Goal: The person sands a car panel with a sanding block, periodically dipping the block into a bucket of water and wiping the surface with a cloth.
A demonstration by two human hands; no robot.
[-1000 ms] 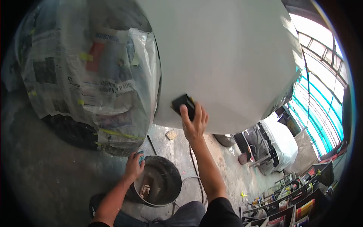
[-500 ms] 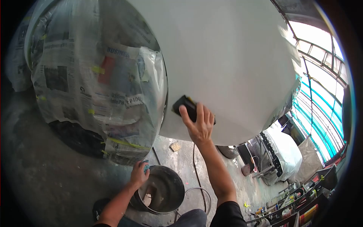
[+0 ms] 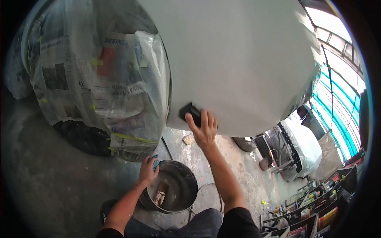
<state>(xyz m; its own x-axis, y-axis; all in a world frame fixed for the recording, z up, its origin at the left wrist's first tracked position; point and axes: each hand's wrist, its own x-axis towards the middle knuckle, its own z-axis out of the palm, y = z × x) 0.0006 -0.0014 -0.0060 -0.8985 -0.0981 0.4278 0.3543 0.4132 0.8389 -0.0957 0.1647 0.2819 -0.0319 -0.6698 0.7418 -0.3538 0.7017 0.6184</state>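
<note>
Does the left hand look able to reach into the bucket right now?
Probably yes: the left hand is beside the rim of the bucket, whose top looks open. It holds something blue, though.

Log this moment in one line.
right hand: black block against pale panel | left hand: teal item, near bucket | bucket: on floor
</note>
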